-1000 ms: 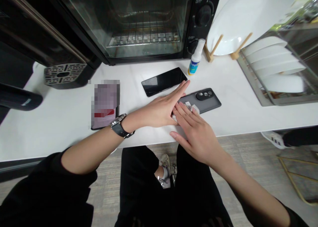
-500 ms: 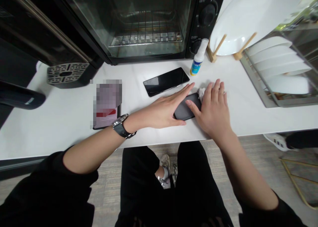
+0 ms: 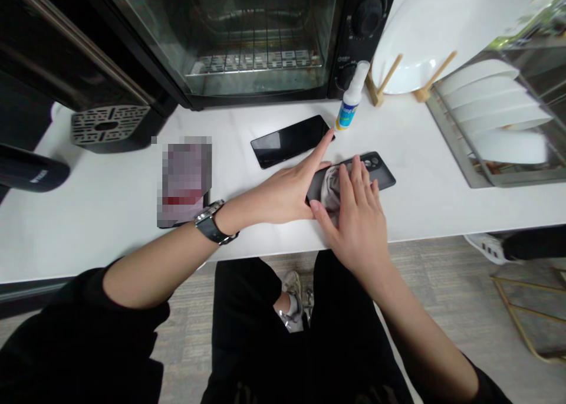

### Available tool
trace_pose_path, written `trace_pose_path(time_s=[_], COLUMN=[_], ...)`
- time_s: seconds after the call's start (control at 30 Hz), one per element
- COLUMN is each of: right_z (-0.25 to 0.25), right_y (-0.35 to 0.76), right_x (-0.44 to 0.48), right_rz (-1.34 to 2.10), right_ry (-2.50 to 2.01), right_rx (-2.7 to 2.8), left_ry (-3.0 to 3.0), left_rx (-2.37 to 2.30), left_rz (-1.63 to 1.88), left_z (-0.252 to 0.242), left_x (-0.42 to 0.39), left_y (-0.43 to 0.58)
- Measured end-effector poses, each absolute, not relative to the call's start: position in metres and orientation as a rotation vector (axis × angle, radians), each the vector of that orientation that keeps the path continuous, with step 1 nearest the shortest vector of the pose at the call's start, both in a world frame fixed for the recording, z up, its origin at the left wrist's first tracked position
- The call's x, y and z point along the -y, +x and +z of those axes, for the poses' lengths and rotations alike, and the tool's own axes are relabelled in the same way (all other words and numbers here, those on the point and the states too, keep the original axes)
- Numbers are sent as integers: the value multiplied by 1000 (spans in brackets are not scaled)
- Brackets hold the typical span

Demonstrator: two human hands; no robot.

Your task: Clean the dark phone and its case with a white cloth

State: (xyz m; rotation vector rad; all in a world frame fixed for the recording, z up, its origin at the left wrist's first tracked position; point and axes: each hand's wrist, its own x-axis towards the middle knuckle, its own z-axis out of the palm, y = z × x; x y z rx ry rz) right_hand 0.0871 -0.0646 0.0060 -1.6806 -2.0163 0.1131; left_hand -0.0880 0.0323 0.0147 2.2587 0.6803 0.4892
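Observation:
My left hand (image 3: pixel 283 194) grips the left end of a dark grey smartphone (image 3: pixel 380 174), which lies back up with its camera lenses at the far right. My right hand (image 3: pixel 354 227) presses a crumpled grey-white cloth (image 3: pixel 331 189) against the phone's back, hiding its middle. Just above my left forefinger lies a black smartphone (image 3: pixel 289 141), face up. A small white spray bottle (image 3: pixel 351 94) with a blue label lies close to that fingertip. A pixelated flat object (image 3: pixel 183 180) lies left of my left wrist, its details hidden.
Everything lies on a white counter (image 3: pixel 101 227). Behind stand a black toaster oven (image 3: pixel 256 38) and a black appliance with a grille base (image 3: pixel 108 124). To the right are a white plate (image 3: pixel 433 32) on a wooden stand and a dish rack (image 3: pixel 486 109) holding white plates.
The grey phone has swung back to lie lengthwise, its lenses showing again. My right hand has moved from the phone's right end to its middle, with the cloth now under it.

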Motion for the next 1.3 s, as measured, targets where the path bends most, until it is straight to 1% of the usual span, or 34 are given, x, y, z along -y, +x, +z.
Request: trace_pose_path(time_s=[0.07, 0.2, 0.27, 0.37, 0.47, 0.53, 0.6, 0.87, 1.13, 1.23, 1.3], right_z=[8, 14, 16, 14, 7, 3, 0, 3, 12, 17, 19], right_y=[86, 86, 97, 128, 158, 167, 165, 114, 73, 76, 87], right_x=[68, 73, 79, 87, 88, 80, 67, 36, 47, 53, 59], right_rz=[113, 235, 207, 90, -30, -40, -21, -35, 149, 215, 191], right_ry=[-1627, -1354, -1325, -1445, -1747, -1880, -1916, -1937, -1748, -1639, -1576], right_rx=[2120, 2365, 2394, 2371, 2211, 2119, 2077, 1993, 2070, 2112, 2114], left_ry=[2258, 2240, 2244, 2259, 2283, 2297, 2302, 2264, 2270, 2281, 2256], left_rx=[-674, -685, -701, -731, -744, -751, -753, -781, -721, -743, -790], left_rz=[481, 457, 432, 392, 370, 360, 351, 356, 372, 358, 347], left_z=[15, 17, 20, 26, 30, 31, 33, 32, 26, 28, 31], left_x=[-32, -31, -30, -28, -27, -27, -27, -28, -33, -33, -32], left_y=[-88, -87, -87, -86, -85, -85, -84, -84, -91, -92, -90])
